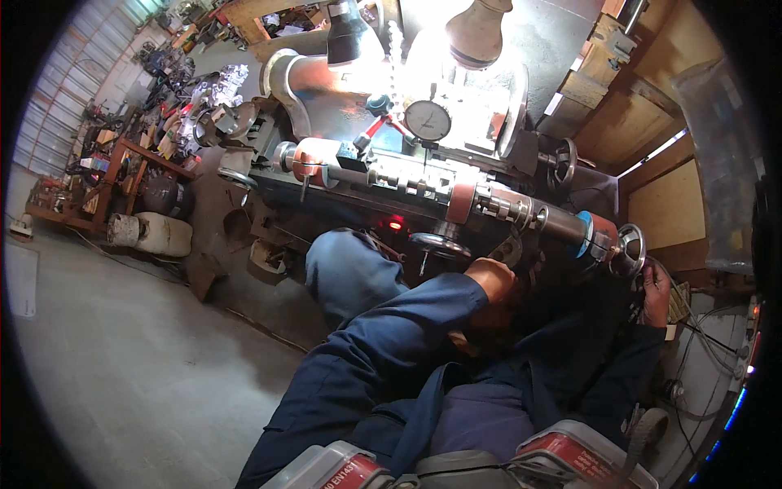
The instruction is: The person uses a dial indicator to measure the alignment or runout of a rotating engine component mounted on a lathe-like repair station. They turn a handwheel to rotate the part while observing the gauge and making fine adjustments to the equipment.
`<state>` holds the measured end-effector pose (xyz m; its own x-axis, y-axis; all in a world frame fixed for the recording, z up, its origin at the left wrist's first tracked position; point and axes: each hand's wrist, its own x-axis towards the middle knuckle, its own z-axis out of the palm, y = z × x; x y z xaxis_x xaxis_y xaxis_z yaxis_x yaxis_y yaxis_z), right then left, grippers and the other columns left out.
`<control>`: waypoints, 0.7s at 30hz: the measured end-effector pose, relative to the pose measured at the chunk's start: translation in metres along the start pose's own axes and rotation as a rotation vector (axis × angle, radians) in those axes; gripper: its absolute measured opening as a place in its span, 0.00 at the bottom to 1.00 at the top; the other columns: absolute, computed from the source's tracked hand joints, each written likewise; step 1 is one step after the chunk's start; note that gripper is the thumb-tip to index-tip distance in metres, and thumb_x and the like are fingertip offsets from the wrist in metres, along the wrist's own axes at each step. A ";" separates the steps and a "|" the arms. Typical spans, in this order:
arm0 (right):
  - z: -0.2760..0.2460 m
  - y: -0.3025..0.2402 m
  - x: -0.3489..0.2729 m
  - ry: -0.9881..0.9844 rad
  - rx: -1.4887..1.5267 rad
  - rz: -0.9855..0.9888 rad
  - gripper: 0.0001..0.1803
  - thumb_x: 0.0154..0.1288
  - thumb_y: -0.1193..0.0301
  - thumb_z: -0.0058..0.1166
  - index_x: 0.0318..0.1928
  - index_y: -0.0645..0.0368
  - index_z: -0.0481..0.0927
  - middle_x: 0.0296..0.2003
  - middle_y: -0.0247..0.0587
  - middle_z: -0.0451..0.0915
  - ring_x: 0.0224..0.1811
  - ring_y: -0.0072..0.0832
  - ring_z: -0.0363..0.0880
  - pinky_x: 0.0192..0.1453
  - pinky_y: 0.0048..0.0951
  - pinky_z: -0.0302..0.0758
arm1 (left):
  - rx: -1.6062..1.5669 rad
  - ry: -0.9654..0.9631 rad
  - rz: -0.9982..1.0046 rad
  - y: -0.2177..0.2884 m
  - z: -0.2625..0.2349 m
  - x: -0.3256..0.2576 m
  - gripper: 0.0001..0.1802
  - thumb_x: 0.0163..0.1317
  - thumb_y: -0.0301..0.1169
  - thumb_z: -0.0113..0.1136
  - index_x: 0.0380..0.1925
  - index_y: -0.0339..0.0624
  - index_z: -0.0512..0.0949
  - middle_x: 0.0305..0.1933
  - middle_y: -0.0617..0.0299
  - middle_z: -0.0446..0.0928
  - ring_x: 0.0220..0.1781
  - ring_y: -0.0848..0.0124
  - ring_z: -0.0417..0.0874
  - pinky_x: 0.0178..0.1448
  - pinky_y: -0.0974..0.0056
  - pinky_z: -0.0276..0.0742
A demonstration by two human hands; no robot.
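Note:
My right hand is at the far right, its fingers closed at the rim of a shiny metal handwheel on the machine's end. My left hand reaches to the front of the machine, beside a dark metal part; its fingers curl out of sight and whatever they grip is hidden. Above it, a crankshaft lies across the machine between clamped supports. A round dial gauge hangs over the shaft, its probe pointing down. A red-handled jointed arm stands beside the gauge.
A second handwheel sticks out at the front, left of my left hand. Another handwheel is behind, at right. Bright lamps hang over the machine. A gas cylinder lies on the left. Cables run at right.

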<state>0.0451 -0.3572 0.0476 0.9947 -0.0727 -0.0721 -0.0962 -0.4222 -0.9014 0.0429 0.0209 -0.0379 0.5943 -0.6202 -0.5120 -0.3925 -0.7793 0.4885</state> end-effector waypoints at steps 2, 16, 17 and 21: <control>0.004 0.002 0.004 0.092 0.043 -0.005 0.18 0.72 0.62 0.50 0.49 0.65 0.77 0.40 0.35 0.79 0.42 0.20 0.73 0.48 0.23 0.69 | 0.010 -0.014 0.001 0.003 -0.002 -0.002 0.16 0.54 0.33 0.62 0.43 0.39 0.81 0.44 0.49 0.82 0.48 0.53 0.83 0.49 0.54 0.80; 0.012 0.008 0.057 0.240 0.029 -0.005 0.24 0.69 0.52 0.52 0.45 0.63 0.78 0.37 0.33 0.79 0.38 0.18 0.74 0.43 0.22 0.72 | 0.023 0.057 -0.002 0.001 0.004 -0.002 0.16 0.55 0.33 0.61 0.43 0.40 0.81 0.42 0.49 0.82 0.46 0.53 0.84 0.47 0.53 0.80; 0.008 0.015 0.065 0.182 0.031 0.017 0.23 0.69 0.52 0.51 0.44 0.63 0.78 0.36 0.32 0.78 0.37 0.18 0.74 0.42 0.21 0.72 | 0.024 0.057 -0.001 0.003 0.002 -0.003 0.16 0.55 0.33 0.61 0.43 0.40 0.81 0.42 0.49 0.82 0.46 0.53 0.84 0.47 0.53 0.80; 0.020 0.020 0.078 0.056 0.100 0.062 0.18 0.72 0.56 0.49 0.41 0.60 0.79 0.33 0.29 0.78 0.33 0.15 0.74 0.36 0.20 0.72 | 0.008 0.008 -0.032 0.004 -0.002 -0.005 0.16 0.54 0.33 0.62 0.43 0.39 0.81 0.42 0.49 0.82 0.47 0.53 0.83 0.48 0.53 0.80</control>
<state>0.1219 -0.3535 0.0156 0.9832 -0.1475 -0.1075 -0.1507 -0.3233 -0.9342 0.0393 0.0212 -0.0316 0.6122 -0.5940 -0.5220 -0.3785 -0.7997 0.4661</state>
